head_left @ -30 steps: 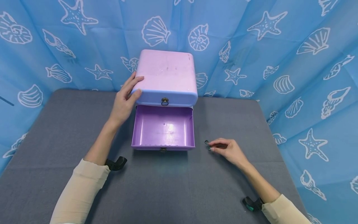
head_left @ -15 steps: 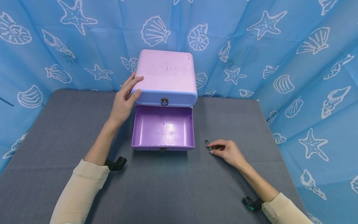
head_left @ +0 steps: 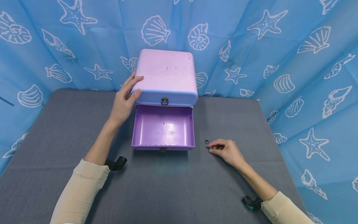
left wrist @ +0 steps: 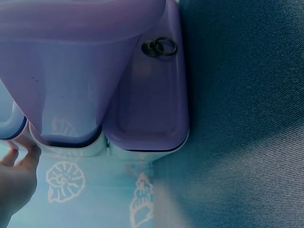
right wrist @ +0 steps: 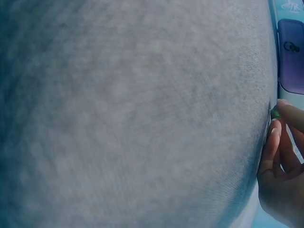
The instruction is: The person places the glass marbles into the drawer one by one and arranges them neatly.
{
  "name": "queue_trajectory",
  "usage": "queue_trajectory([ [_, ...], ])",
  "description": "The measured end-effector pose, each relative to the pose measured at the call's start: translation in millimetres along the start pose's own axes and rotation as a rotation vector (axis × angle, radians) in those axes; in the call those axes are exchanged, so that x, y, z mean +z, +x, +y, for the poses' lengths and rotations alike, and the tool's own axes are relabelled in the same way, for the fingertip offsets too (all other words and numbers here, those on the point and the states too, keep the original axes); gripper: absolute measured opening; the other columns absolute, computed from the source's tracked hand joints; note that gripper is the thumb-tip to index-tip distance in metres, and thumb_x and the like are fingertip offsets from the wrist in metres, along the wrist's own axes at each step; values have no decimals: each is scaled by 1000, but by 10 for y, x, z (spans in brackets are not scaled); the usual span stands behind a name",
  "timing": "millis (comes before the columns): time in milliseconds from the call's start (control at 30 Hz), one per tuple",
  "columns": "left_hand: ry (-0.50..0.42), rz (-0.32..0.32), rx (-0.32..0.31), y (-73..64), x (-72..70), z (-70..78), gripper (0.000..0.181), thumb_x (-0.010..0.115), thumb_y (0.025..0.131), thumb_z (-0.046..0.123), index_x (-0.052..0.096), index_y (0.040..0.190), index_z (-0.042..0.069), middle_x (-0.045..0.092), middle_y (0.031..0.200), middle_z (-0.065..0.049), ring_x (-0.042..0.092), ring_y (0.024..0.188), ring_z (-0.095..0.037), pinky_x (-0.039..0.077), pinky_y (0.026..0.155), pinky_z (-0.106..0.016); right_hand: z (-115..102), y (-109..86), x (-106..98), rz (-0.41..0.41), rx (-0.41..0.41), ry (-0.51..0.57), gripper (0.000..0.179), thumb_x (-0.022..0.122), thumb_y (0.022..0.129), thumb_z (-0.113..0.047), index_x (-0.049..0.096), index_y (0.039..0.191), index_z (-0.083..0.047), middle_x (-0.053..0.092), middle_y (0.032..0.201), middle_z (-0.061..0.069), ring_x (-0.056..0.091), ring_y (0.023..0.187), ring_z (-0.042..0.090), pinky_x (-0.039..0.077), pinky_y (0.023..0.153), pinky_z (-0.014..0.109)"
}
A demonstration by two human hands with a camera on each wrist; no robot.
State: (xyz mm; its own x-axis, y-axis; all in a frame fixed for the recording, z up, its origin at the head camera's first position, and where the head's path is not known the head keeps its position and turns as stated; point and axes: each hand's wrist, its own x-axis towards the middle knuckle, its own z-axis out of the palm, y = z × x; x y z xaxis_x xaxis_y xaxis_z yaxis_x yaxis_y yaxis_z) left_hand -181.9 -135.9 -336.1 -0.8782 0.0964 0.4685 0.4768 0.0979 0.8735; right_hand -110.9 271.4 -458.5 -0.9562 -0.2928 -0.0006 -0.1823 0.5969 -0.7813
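Note:
A small drawer cabinet with a pink top [head_left: 166, 70] and a blue upper drawer front [head_left: 179, 98] stands at the back of the table. Its purple middle drawer [head_left: 163, 124] is pulled out, with nothing inside. My left hand [head_left: 122, 101] rests on the cabinet's left upper edge, fingers on the top and thumb near the front. Right of the drawer, my right hand [head_left: 227, 152] pinches a small green marble [right wrist: 275, 113] between thumb and fingertips, low at the cloth. Another small dark marble [head_left: 206, 141] lies just beyond those fingertips.
Grey cloth [head_left: 167, 186] covers the table. A blue curtain with white shells [head_left: 223, 25] hangs behind and to the right. Below the pulled-out drawer, the left wrist view shows a lower drawer [left wrist: 149, 95] with a ring pull, pushed in.
My right fingertips have closed in on the green marble and shifted slightly. The left hand, the cabinet and the other marble stay in place.

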Motion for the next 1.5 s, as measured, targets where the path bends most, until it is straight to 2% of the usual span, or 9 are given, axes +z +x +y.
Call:
queue_trajectory([
  [300, -1, -3, -3, -9, 5, 21, 41, 54, 99, 2, 51, 139, -8, 26, 160, -21, 22, 150, -25, 27, 118, -38, -80, -1, -42, -6, 14, 139, 15, 75, 89, -12, 77, 103, -9, 73, 104, 5, 69, 85, 16, 56, 70, 24],
  [533, 2, 1, 3, -4, 1, 11, 41, 54, 99, 1, 51, 139, -8, 26, 160, -21, 22, 150, -25, 27, 118, -38, -211, 52, -41, 20, -53, 248, 18, 75, 89, -7, 75, 105, 0, 72, 102, 14, 70, 87, 19, 57, 74, 25],
  [733, 3, 1, 6, 10, -4, 6, 41, 55, 98, 1, 51, 139, -8, 27, 159, -22, 23, 149, -25, 27, 118, -36, -398, 105, -40, -2, -64, 315, 21, 74, 89, -5, 72, 108, 5, 70, 104, 17, 70, 87, 17, 58, 74, 26],
  [900, 1, 1, 5, 6, -3, 6, 41, 55, 98, 0, 51, 139, -8, 27, 159, -22, 23, 149, -25, 27, 118, -37, -546, 167, -40, 2, -101, 328, 18, 73, 89, -2, 74, 106, 0, 71, 105, 16, 70, 89, 15, 58, 77, 26],
  [1133, 0, 6, 9, 1, -5, 7, 42, 55, 98, 1, 51, 139, -8, 28, 159, -22, 24, 149, -26, 28, 118, -37, -762, 235, -55, 11, -157, 327, 19, 72, 90, -4, 74, 108, 1, 71, 105, 14, 69, 88, 30, 57, 74, 26],
  [1367, -2, 11, 10, -5, -8, 2, 42, 55, 98, 0, 50, 140, -8, 29, 159, -21, 25, 148, -25, 29, 117, -36, -930, 322, -63, 7, -242, 316, 18, 71, 91, -4, 74, 109, -3, 71, 103, 13, 68, 84, 20, 54, 66, 27],
  [1500, -2, 12, 12, -2, -6, -1, 42, 55, 99, 1, 50, 140, -8, 29, 159, -21, 26, 148, -25, 30, 117, -35, -1017, 382, -49, -11, -271, 321, 18, 71, 91, -4, 74, 110, -4, 72, 104, 12, 68, 85, 23, 54, 66, 25],
])
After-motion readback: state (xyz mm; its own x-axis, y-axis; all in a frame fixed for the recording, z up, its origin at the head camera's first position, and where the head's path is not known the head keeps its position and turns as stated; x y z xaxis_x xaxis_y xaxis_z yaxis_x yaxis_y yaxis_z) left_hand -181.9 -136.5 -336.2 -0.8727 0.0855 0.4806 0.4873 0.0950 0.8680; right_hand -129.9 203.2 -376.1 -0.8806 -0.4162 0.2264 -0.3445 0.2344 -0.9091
